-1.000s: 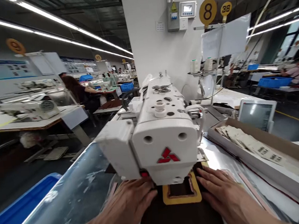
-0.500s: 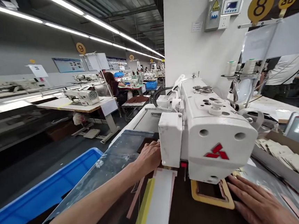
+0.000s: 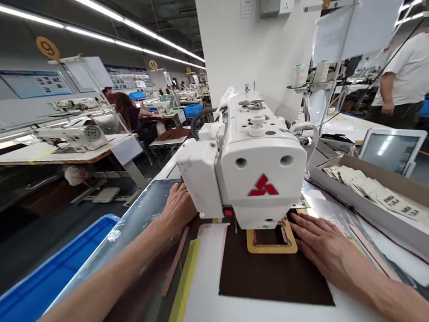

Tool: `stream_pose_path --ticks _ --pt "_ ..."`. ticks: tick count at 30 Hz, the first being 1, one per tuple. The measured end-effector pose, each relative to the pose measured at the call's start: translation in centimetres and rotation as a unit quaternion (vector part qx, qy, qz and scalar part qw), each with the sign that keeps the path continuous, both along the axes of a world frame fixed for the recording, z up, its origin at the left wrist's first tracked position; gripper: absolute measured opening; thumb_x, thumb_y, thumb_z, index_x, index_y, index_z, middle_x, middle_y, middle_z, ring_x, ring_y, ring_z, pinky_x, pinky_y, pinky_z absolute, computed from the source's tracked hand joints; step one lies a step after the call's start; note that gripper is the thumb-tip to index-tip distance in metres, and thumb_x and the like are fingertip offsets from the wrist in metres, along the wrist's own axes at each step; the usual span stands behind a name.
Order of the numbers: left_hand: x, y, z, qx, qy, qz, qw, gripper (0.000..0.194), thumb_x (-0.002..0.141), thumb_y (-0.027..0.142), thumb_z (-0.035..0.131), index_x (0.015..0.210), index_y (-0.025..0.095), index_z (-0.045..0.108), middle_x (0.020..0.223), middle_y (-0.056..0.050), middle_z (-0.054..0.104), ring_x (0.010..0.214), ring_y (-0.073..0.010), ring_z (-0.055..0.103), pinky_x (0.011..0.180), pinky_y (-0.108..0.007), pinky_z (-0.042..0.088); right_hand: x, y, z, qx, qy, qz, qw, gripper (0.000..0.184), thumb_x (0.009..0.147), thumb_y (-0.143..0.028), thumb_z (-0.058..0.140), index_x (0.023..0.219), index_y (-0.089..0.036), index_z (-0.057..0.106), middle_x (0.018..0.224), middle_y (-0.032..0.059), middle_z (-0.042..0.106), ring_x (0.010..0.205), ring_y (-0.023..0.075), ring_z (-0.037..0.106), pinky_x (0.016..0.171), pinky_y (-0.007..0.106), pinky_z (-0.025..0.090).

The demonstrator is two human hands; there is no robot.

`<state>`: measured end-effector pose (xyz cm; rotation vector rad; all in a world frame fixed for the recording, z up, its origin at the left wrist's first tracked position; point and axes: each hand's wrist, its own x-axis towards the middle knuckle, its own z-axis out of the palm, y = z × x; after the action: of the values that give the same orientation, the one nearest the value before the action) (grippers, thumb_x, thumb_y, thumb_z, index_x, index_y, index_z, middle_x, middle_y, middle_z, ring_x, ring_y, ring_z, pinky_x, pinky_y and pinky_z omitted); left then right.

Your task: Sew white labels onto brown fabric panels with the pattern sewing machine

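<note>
Dk brown panel (image 3: 270, 281) is lying flat on the white work surf. (image 3: 273, 321), centre; its near edge is facing the wearer, its far part is running out of sight under the sewing machine head (image 3: 262, 169). Yellow-edged frame (image 3: 271, 250) is sitting on top of it, just below the head.

R hand (image 3: 329, 246): resting palm down, fingers extended and close together, tips at the panel's right edge beside the frame; not gripping. L hand (image 3: 179, 206): resting left of the head, fingers going behind the white side box (image 3: 199, 177); grip hidden, cannot tell if holding anything.

Handling (est.): panel is looking light, thin, semi-stiff, approx. leather-like; prob. sliding easily on smooth surf., not fragile, but poss. creasing if pinched hard. Best hold: flat fingers along L & R edges, or near corners, keeping off frame & needle area.

Adjacent: yellow strip (image 3: 183, 291) is running left of panel; box (image 3: 394, 235) of printed labels (image 3: 375, 192) is standing at right.
</note>
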<state>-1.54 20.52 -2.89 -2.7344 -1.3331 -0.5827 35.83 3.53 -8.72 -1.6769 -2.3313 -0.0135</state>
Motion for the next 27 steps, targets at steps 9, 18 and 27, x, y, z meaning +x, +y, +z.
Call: stream_pose_path --ticks 9,18,27 --pt "-0.4 -13.9 -2.6 0.0 0.07 -0.232 0.97 0.054 0.101 0.042 0.063 0.152 0.027 0.054 0.15 -0.002 0.06 0.141 -0.0237 0.055 0.129 -0.031 0.025 0.3 -4.0 2.1 -0.031 0.024 0.027 0.999 0.041 0.108 -0.034 0.046 0.143 -0.026 0.065 0.153 0.0028 0.054 0.142 0.033 0.05 0.117 0.057 0.044" --pt "0.2 -12.9 -3.9 0.11 0.107 -0.234 0.96 0.075 0.099 0.063 0.06 0.161 0.025 0.039 0.162 -0.001 0.043 0.149 -0.0241 0.043 0.13 -0.029 0.001 0.7 -4.2 2.4 -0.032 0.005 0.018 0.999 0.041 0.108 -0.025 0.043 0.143 -0.018 0.064 0.156 0.0067 0.051 0.143 0.0318 0.049 0.115 0.051 0.049" --pt "-1.5 -16.4 -6.5 0.038 0.044 -0.164 0.985 0.082 0.096 0.078 0.049 0.163 0.034 0.032 0.157 0.0 0.052 0.15 -0.0294 0.042 0.128 -0.042 0.027 0.7 -7.6 1.4 0.08 -0.082 0.102 0.988 0.034 0.107 -0.021 0.046 0.132 -0.018 0.069 0.146 0.0078 0.061 0.129 0.0321 0.063 0.097 0.055 0.062"
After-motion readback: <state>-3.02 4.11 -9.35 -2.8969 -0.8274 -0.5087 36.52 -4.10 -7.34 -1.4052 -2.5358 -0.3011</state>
